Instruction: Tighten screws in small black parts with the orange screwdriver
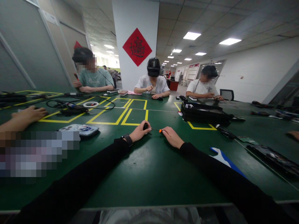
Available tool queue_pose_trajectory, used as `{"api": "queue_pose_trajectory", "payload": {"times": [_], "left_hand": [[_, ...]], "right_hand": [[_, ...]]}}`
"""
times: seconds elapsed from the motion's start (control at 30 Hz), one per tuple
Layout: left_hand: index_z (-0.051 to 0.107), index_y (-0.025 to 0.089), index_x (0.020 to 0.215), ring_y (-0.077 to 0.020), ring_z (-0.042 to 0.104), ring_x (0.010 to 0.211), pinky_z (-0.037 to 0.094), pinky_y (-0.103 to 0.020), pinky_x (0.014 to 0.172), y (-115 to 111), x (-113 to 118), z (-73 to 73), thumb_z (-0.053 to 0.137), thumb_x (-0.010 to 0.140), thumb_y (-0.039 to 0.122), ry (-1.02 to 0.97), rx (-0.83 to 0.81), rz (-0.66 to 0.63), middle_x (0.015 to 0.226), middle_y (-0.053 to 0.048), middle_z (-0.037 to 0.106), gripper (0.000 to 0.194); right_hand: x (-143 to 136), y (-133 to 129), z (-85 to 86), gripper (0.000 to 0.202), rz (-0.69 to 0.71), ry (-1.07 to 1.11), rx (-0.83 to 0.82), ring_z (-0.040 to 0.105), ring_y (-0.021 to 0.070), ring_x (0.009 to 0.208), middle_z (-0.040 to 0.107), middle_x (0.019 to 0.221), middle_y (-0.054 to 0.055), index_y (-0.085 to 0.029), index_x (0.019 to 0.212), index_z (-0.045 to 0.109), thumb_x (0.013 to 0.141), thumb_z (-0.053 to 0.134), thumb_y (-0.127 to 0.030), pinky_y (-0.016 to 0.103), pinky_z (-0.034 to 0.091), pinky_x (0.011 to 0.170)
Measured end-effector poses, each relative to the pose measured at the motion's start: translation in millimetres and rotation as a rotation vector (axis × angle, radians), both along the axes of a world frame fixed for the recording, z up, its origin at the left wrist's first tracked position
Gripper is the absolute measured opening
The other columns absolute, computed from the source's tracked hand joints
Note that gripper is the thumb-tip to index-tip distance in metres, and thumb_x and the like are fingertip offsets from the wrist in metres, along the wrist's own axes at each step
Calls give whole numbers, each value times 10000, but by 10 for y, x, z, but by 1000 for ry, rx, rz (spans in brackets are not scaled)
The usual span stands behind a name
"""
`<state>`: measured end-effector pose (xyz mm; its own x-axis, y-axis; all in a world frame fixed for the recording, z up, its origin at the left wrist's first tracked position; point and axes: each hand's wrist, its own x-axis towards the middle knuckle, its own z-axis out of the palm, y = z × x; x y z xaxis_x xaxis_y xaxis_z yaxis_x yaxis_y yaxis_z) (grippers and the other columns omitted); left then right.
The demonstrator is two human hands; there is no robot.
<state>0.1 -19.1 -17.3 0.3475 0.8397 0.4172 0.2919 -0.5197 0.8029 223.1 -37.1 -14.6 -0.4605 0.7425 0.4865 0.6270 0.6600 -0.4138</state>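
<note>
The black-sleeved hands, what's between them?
A thin rod, from the black handle in the left hand to an orange piece at the right hand's fingertips. The head view shows it.

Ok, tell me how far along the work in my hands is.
Done, apparently: the dark-handled tool and the small orange piece are lined up along a thin shaft. In hand: the left hand holds the handle; the right hand has its fingertips at the orange piece. Left: probably whatever joins those two; no finished result shows, and the blue-and-white item lies untouched.
</note>
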Motion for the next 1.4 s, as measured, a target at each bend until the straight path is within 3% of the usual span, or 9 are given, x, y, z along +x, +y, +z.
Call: {"api": "queue_pose_trajectory", "payload": {"times": [0.17,0.33,0.57,0.73,0.87,1.0,1.4], "left_hand": [[445,186,891,-88,486,656,419,-222,598,-12,1,14,521,749,348,-10,-5,-10,822,7,533,229],[453,182,892,-81,474,635,413,-215,587,-23,1,22,529,742,343,-9,-9,0,798,10,529,233],[450,183,895,-88,480,659,422,-214,581,-41,9,37,525,742,347,-15,-25,1,814,4,524,236],[448,184,894,-91,488,678,425,-215,588,-41,7,43,542,729,335,-16,-27,17,826,2,527,242],[454,181,881,-90,488,674,420,-216,599,-46,13,50,542,729,318,-17,-2,13,814,4,534,222],[456,182,881,-85,477,643,412,-211,573,-56,20,56,536,733,315,-16,-3,5,795,10,527,214],[458,184,877,-94,492,685,422,-219,607,-58,13,58,540,726,322,-28,-7,23,810,9,536,220]], "right_hand": [[21,-7,4,162,16,78,-7,495,151,851,559,901,53,-166,915,559,821,442,-227,299,380,800],[17,-44,23,209,54,118,-74,506,138,824,572,873,20,-186,980,515,778,508,-239,286,392,778],[14,14,-2,218,-44,64,-31,488,147,835,562,858,56,-156,838,578,838,363,-190,294,369,791],[32,-3,5,129,1,96,-8,490,140,812,549,869,36,-166,878,544,777,468,-189,280,385,764],[30,-3,-8,180,1,119,-41,496,134,788,551,861,19,-175,900,515,730,544,-229,276,394,745],[18,23,-25,163,-63,99,-55,493,143,797,558,850,34,-171,874,544,778,497,-295,284,388,740],[26,-3,-3,152,-35,126,-49,492,137,804,560,851,32,-168,871,561,798,471,-267,282,388,754]]}}
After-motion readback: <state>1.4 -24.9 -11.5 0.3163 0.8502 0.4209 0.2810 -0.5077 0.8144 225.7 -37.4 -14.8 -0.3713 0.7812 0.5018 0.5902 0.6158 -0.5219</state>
